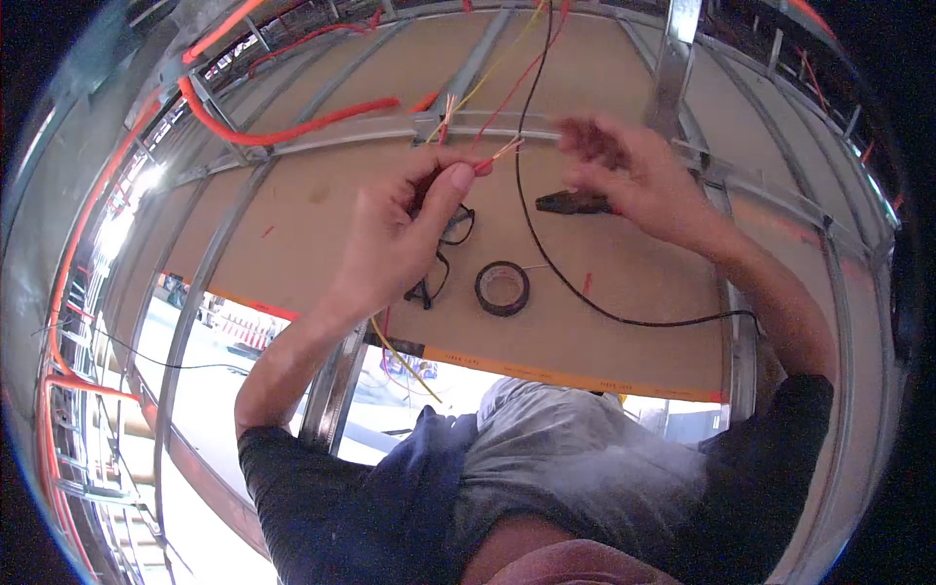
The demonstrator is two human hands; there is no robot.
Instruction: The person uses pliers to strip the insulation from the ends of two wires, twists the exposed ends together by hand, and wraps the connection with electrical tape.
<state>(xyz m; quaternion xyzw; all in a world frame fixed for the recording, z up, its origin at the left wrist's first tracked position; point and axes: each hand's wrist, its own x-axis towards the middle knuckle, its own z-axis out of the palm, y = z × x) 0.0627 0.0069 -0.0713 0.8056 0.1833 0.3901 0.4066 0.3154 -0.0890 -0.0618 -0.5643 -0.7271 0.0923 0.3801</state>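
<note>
My left hand (414, 214) is closed, with thumb and index finger pinching a red wire (483, 167). Bare copper strands (508, 147) stick out from the wire's end to the right. Apart from them, my right hand (634, 175) is raised with its thumb and fingers spread, the fingertips slightly blurred. Just beneath that hand show the dark jaws of pliers (573, 203); their handles are hidden behind it. Between the hands hangs a black cable (535, 234). Below my left hand, glasses (441, 278) lie partly covered on the brown board (643, 278), beside a roll of black tape (502, 289).
Metal studs (678, 63) and rails frame the board. Orange conduit (292, 132) curves in at upper left, near another bundle of stripped wire ends (448, 112). A yellow wire (405, 361) hangs below my left forearm. Bright openings lie beyond the board's near edge.
</note>
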